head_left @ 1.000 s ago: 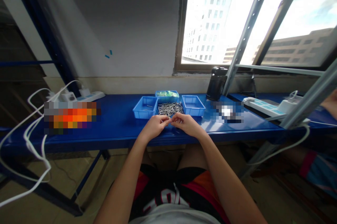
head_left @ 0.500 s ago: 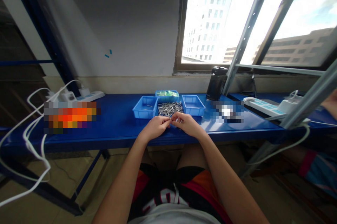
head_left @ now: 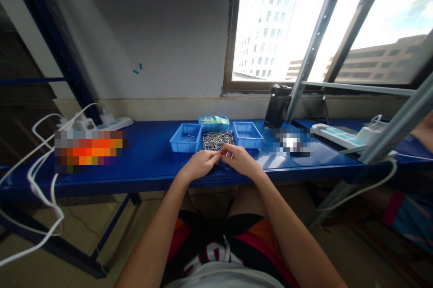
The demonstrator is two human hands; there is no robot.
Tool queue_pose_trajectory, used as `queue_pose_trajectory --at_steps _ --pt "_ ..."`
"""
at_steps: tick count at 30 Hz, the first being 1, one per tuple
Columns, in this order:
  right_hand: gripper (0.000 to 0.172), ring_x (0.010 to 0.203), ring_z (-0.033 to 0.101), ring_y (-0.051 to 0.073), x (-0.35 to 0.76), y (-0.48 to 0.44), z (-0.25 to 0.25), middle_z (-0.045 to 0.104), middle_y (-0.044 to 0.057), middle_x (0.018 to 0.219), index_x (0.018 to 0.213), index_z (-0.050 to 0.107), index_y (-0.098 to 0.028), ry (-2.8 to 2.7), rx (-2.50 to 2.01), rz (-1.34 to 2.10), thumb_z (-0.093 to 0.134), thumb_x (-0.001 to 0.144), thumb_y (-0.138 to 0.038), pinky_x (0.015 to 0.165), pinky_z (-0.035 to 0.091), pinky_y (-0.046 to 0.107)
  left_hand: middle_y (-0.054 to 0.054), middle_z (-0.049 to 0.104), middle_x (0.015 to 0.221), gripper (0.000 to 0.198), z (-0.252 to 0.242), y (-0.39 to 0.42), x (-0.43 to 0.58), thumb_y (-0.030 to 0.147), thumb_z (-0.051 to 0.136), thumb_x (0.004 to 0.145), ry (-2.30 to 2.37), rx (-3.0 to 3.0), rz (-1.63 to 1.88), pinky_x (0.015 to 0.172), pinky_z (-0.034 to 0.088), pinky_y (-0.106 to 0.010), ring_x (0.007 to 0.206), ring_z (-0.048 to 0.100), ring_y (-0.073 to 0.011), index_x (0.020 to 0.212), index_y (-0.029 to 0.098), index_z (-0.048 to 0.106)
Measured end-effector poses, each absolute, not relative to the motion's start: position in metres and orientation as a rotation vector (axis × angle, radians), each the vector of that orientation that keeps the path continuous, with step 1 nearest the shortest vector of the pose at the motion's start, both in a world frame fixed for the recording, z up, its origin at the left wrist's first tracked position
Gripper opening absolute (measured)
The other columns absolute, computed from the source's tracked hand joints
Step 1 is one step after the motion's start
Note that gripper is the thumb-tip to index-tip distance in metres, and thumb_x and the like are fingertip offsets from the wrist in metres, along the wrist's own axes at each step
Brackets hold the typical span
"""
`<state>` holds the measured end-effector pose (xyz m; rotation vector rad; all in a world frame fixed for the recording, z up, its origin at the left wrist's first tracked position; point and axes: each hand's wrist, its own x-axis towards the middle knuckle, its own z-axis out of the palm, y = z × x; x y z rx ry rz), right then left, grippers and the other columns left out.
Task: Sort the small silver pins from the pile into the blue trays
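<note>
The person is sitting at a blue worktop (head_left: 149, 162) with both forearms reaching forward and the hands meeting at its near edge. The left hand (head_left: 199, 165) is curling its fingers (head_left: 212, 156) inward, thumb and forefinger pinching shut, and the right hand (head_left: 238, 160) is doing the same with its fingers (head_left: 226, 152), so the two sets of fingertips are touching around a small piece (head_left: 219, 155) that is too tiny to make out clearly. This small piece is sitting between the two hands, just in front of a pile of metal pieces (head_left: 218, 139) lying on the worktop. A blue tray (head_left: 186, 139) is standing just to the left of the pile and a second blue tray (head_left: 247, 135) just to the right, while a third tray (head_left: 214, 121) with green contents is sitting behind it. A black container (head_left: 277, 105) is standing upright near the window sill, further right. A white power strip (head_left: 113, 123) is lying at the back left with white cables (head_left: 40, 175) looping off the edge, and another power strip (head_left: 333, 136) is lying well apart on the right.
</note>
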<state>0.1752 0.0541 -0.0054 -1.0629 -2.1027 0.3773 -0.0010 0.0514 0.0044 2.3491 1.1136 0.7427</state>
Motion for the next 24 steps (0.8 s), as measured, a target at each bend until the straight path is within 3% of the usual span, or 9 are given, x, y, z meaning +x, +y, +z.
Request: queue_pose_trajectory --at_steps 5,9,24 --pt "0.005 0.062 0.049 0.011 0.1737 0.0541 -0.0079 0.057 -0.001 0.07 0.076 0.056 -0.018 -2.107 -1.094 0.27 0.053 0.072 -0.016 0.06 0.038 0.021 -0.002 0.063 0.07 0.044 0.0081 0.0486 -0.0004 0.046 0.036 0.085 1.107 2.332 0.758 0.062 0.039 -0.024 0.067 0.055 -0.0161 0.072 0.015 0.063" --pt "0.005 0.06 0.049 0.011 0.1727 0.0528 -0.0076 0.055 -0.001 0.067 0.073 0.056 -0.018 -2.096 -1.124 0.229 0.054 0.07 -0.015 0.059 0.038 0.022 -0.003 0.064 0.071 0.037 0.0078 0.0488 -0.0007 0.039 0.039 0.083 1.143 2.289 0.877 0.062 0.039 -0.024 0.067 0.055 -0.0154 0.075 0.014 0.065" --pt "0.009 0.064 0.053 0.012 0.1782 0.053 -0.0048 0.06 0.0 0.071 0.078 0.058 -0.018 -1.959 -1.107 0.438 0.053 0.076 -0.024 0.061 0.042 0.022 -0.004 0.067 0.073 0.027 0.0007 0.054 -0.0028 0.035 0.05 0.078 1.239 2.243 0.963 0.06 0.04 -0.024 0.064 0.057 -0.0154 0.083 0.015 0.067"
